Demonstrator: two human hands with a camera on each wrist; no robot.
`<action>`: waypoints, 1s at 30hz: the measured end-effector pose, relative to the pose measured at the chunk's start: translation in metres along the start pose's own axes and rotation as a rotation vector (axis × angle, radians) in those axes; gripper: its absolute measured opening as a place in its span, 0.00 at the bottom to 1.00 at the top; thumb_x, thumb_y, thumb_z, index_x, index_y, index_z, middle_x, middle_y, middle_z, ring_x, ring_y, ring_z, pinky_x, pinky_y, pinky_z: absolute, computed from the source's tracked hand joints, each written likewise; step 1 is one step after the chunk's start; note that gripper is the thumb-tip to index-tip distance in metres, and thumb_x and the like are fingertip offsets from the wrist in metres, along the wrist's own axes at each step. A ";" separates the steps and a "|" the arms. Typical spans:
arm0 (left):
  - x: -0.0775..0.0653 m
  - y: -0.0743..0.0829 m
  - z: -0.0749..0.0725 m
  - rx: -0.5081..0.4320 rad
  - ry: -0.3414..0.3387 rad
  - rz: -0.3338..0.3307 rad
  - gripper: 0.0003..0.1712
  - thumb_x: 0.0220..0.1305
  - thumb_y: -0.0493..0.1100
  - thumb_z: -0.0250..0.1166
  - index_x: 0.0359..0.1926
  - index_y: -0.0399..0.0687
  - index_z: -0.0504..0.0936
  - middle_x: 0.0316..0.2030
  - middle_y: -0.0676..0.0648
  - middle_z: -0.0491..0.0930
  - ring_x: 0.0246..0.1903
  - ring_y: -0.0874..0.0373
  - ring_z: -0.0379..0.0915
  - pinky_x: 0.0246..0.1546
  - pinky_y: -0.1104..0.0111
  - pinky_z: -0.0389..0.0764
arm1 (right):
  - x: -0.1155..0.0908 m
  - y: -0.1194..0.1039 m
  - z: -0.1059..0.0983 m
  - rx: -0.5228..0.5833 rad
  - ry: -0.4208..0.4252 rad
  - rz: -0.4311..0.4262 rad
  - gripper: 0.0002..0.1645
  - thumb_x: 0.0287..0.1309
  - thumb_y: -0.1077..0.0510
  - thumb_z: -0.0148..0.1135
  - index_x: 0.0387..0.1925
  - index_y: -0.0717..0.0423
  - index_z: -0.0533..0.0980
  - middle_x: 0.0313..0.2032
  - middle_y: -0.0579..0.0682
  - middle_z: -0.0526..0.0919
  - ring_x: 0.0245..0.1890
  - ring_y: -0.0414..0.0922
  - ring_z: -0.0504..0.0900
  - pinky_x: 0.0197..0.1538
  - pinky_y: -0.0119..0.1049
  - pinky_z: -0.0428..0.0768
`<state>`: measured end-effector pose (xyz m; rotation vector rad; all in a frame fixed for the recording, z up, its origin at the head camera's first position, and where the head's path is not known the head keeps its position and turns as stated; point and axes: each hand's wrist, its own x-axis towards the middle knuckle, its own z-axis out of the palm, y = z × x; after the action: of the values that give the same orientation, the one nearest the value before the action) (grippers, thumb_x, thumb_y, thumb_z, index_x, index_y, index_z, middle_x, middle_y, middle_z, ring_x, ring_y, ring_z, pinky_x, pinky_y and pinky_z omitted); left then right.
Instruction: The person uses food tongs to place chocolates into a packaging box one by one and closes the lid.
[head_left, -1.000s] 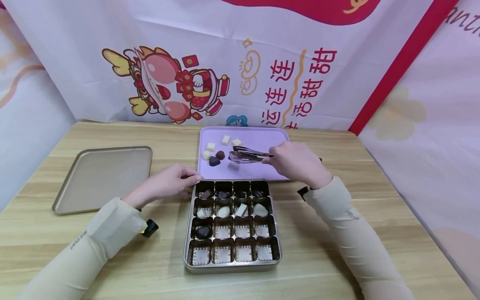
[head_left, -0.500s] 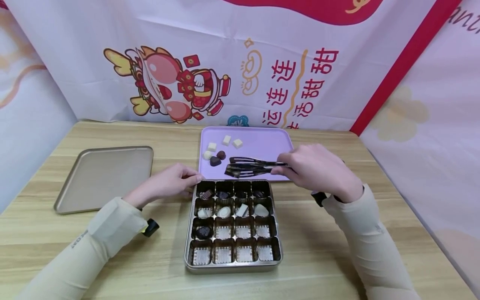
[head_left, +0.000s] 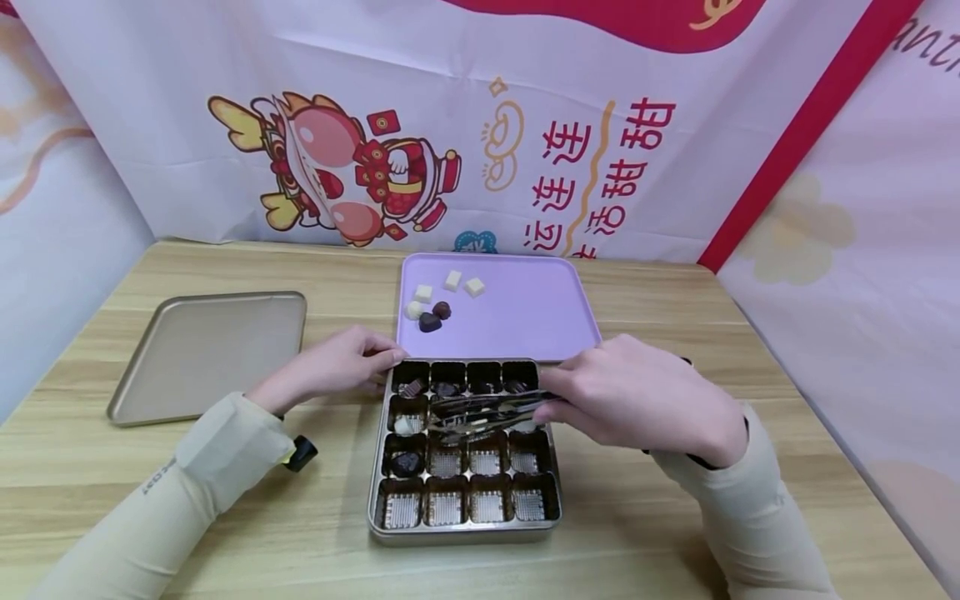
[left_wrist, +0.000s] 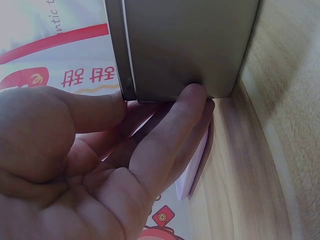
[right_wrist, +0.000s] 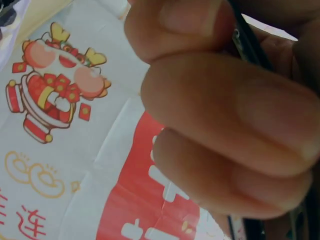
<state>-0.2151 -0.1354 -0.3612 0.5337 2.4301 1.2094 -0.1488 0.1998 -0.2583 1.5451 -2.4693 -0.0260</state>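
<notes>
My left hand (head_left: 337, 367) holds the far left corner of a metal chocolate box (head_left: 465, 538), thumb at the rim and fingers against the wall (left_wrist: 185, 50). My right hand (head_left: 622, 396) grips dark tongs (head_left: 487, 402), their tips low over the box's second row from the back. I cannot tell whether the tongs hold a piece. Dark chocolates fill the back row; white ones lie in the second, partly hidden by the tongs. A dark chocolate (head_left: 407, 464) sits in the third row's left compartment. The right wrist view shows curled fingers (right_wrist: 225, 105) around the handles.
Behind the box, a lilac tray (head_left: 532, 308) carries white cubes (head_left: 453, 280), a round white piece (head_left: 414, 310) and two dark chocolates (head_left: 430, 322) at its left side. A bare gold tray (head_left: 217, 354) lies to the left. A printed cloth (head_left: 420, 50) hangs at the table's far edge.
My right hand has brought the tongs from over the lilac tray toward me, down over the box's second row. My left hand stays at the box corner.
</notes>
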 end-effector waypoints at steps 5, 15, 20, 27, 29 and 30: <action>0.000 -0.001 0.000 -0.009 -0.001 -0.007 0.15 0.75 0.40 0.54 0.51 0.35 0.83 0.42 0.43 0.83 0.35 0.55 0.82 0.41 0.60 0.84 | 0.003 -0.005 0.003 -0.014 -0.017 -0.036 0.19 0.60 0.44 0.68 0.21 0.46 0.71 0.20 0.37 0.63 0.17 0.37 0.65 0.20 0.36 0.73; 0.000 0.001 0.000 -0.035 -0.007 -0.006 0.16 0.75 0.39 0.54 0.52 0.33 0.82 0.42 0.42 0.83 0.35 0.54 0.83 0.40 0.60 0.84 | 0.010 -0.006 0.009 -0.074 -0.067 -0.050 0.24 0.58 0.40 0.67 0.17 0.45 0.68 0.17 0.37 0.60 0.18 0.39 0.64 0.22 0.37 0.72; 0.000 0.001 0.000 -0.036 -0.012 -0.001 0.15 0.75 0.39 0.54 0.50 0.34 0.83 0.41 0.42 0.83 0.35 0.53 0.83 0.40 0.60 0.84 | 0.011 -0.006 0.011 -0.063 -0.081 -0.046 0.24 0.57 0.41 0.68 0.17 0.45 0.68 0.17 0.37 0.60 0.17 0.39 0.63 0.21 0.38 0.72; 0.000 0.001 0.000 -0.012 -0.003 0.002 0.15 0.75 0.40 0.55 0.49 0.34 0.83 0.39 0.44 0.83 0.34 0.54 0.82 0.40 0.61 0.84 | 0.010 -0.004 0.012 -0.039 -0.083 -0.023 0.22 0.59 0.41 0.67 0.18 0.45 0.70 0.18 0.37 0.62 0.16 0.37 0.64 0.21 0.38 0.74; 0.000 0.001 0.000 0.000 0.002 0.000 0.15 0.75 0.40 0.55 0.50 0.35 0.83 0.39 0.44 0.83 0.34 0.53 0.82 0.39 0.61 0.84 | 0.009 -0.003 0.011 -0.025 -0.071 -0.010 0.23 0.59 0.41 0.67 0.18 0.45 0.69 0.17 0.36 0.62 0.15 0.36 0.64 0.20 0.38 0.74; 0.000 0.001 0.000 0.004 0.004 -0.001 0.15 0.75 0.40 0.55 0.51 0.35 0.83 0.39 0.44 0.83 0.34 0.52 0.82 0.39 0.62 0.84 | 0.009 -0.002 0.011 -0.014 -0.068 -0.003 0.23 0.59 0.41 0.67 0.18 0.45 0.69 0.17 0.36 0.61 0.15 0.36 0.63 0.19 0.38 0.74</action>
<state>-0.2145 -0.1346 -0.3604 0.5320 2.4362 1.2059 -0.1530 0.1901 -0.2676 1.5675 -2.5125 -0.0981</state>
